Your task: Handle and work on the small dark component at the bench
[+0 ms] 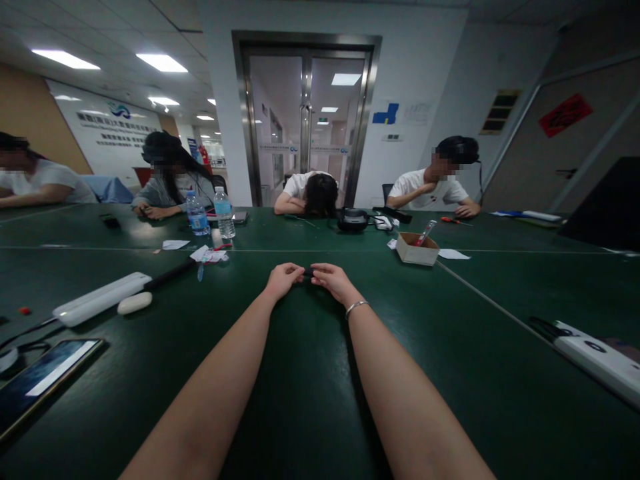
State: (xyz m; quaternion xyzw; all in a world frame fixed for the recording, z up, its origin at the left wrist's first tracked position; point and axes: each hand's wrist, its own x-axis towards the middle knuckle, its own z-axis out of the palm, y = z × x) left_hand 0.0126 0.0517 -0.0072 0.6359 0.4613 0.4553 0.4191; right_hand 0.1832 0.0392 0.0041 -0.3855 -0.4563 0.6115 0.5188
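Observation:
Both my arms reach forward over the dark green table. My left hand pinches one end of a small black object. From the other side, my right hand grips the same object between thumb and fingers. The object is short and dark, and most of it is hidden by my fingertips, so its kind cannot be made out. A silver bracelet circles my right wrist.
On the left lie a phone, a white power strip and a white oval case. Beyond stand two water bottles. Ahead right is a small box; a white device lies far right. Several people sit opposite.

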